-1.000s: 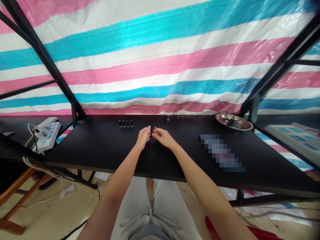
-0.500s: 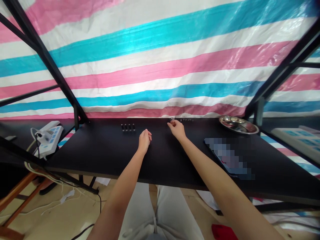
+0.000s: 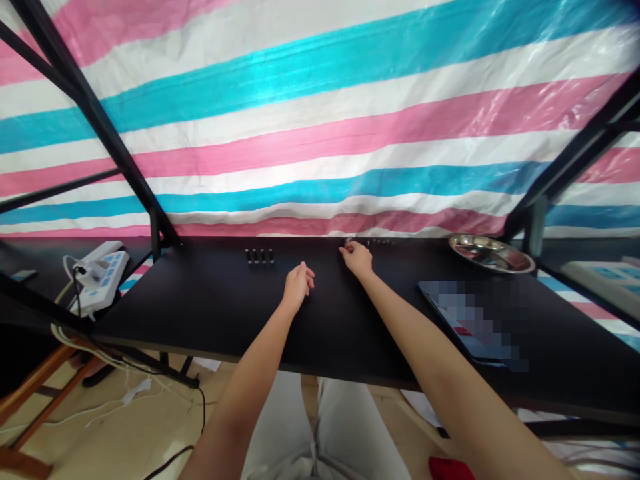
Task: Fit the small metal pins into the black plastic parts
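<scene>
My left hand (image 3: pixel 299 285) rests on the black table (image 3: pixel 210 300) near its middle, fingers curled loosely; whether it holds anything I cannot make out. My right hand (image 3: pixel 357 257) reaches to the far edge and pinches a tiny pale piece (image 3: pixel 349 241) at the left end of a row of small dark parts (image 3: pixel 376 241). To the left, several short black cylinders (image 3: pixel 259 256) stand upright in a row, apart from both hands.
A shiny metal dish (image 3: pixel 491 251) sits at the back right. A blurred flat object (image 3: pixel 475 317) lies right of my right arm. A white power strip (image 3: pixel 99 269) with cables sits on the left shelf. Black frame bars and a striped tarp close off the back.
My right hand left my left hand at the table's middle and reached to the far edge by the row of small parts. My left hand stayed nearly in place.
</scene>
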{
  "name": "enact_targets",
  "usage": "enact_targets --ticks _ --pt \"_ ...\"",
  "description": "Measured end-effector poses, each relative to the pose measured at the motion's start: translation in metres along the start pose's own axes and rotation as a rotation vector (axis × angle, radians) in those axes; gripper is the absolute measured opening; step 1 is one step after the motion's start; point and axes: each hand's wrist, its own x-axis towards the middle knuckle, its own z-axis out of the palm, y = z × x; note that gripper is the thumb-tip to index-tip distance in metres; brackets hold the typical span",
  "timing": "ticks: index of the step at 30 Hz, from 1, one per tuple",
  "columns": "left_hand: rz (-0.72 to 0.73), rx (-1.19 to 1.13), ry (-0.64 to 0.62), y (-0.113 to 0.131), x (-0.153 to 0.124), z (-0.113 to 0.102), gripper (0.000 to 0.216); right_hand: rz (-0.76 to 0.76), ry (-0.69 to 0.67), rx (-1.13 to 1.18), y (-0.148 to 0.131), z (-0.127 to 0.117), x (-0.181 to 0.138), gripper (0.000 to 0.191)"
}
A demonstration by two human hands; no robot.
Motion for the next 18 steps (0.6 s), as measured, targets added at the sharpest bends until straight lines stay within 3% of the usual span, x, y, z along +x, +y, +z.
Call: enact_targets --ticks 8,18 --pt "-0.011 0.014 -0.016 0.0060 -0.0036 0.0003 0.040 0.060 -0.023 -0.030 -0.0014 0.0007 -0.0012 0.017" --pt "-0.004 0.034 -0.015 0.0056 -0.0037 0.0009 0.040 0.117 -0.164 -0.134 0.0064 -0.0071 0.0045 0.020"
